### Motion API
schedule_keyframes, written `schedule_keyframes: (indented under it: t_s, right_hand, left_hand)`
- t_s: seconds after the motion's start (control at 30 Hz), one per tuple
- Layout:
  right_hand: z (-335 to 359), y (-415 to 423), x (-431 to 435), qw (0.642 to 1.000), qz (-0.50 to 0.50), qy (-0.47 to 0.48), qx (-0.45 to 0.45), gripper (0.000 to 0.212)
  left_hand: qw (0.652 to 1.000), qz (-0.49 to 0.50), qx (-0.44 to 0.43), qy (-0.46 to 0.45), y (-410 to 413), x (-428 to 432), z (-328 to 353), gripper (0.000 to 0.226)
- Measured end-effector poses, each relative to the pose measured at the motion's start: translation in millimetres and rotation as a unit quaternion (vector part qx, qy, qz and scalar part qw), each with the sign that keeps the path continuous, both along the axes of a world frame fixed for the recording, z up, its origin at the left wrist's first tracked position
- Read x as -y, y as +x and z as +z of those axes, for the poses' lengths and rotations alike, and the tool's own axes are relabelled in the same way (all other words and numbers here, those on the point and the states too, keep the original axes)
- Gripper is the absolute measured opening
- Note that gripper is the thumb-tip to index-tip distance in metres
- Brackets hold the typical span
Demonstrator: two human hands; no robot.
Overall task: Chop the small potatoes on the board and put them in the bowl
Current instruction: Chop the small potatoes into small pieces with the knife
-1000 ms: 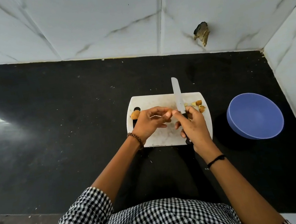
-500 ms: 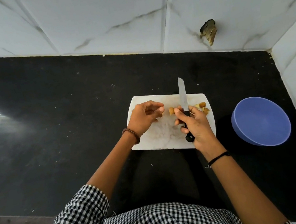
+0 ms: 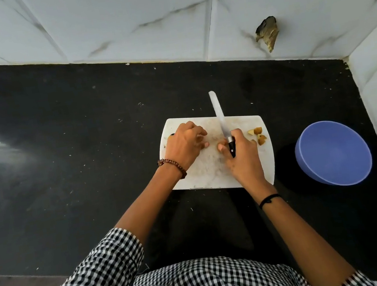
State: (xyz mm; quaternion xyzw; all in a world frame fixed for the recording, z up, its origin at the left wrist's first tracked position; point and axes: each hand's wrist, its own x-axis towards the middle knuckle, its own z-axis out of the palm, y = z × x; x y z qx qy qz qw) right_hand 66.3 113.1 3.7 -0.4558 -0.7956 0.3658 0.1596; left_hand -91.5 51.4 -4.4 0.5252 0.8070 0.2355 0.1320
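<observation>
The black counter [image 3: 86, 159] carries the white board [image 3: 212, 173]. The right hand [image 3: 243, 159] grips the knife [image 3: 219, 118] by its handle, blade pointing away. Left of this grip the left hand [image 3: 184, 147] curls downward; whether it holds anything cannot be told. The cut pieces [image 3: 259, 135] lie right of the grip, nearest the bowl [image 3: 332, 152], probably for short transfer.
</observation>
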Motion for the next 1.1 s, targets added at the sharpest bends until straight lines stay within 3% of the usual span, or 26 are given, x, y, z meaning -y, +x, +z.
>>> schedule_keyframes:
  t_s: [0.1,0.3,0.8,1.1]
  right_hand:
    - [-2,1,1,1.0,0.001,0.012,-0.008,0.024]
    - [12,23,2,0.998,-0.059,0.038,-0.008,0.018]
    - [13,45,32,0.995,-0.071,-0.068,-0.036,0.017]
    - [5,49,42,0.992,-0.082,-0.089,-0.038,0.022]
  left_hand:
    - [0.999,-0.025,0.013,0.015,8,6,-1,0.027]
    - [0.995,-0.003,-0.072,0.069,26,10,-1,0.03]
    - [0.999,0.007,0.039,0.01,47,3,1,0.035]
    - [0.999,0.012,0.034,-0.015,43,6,2,0.025]
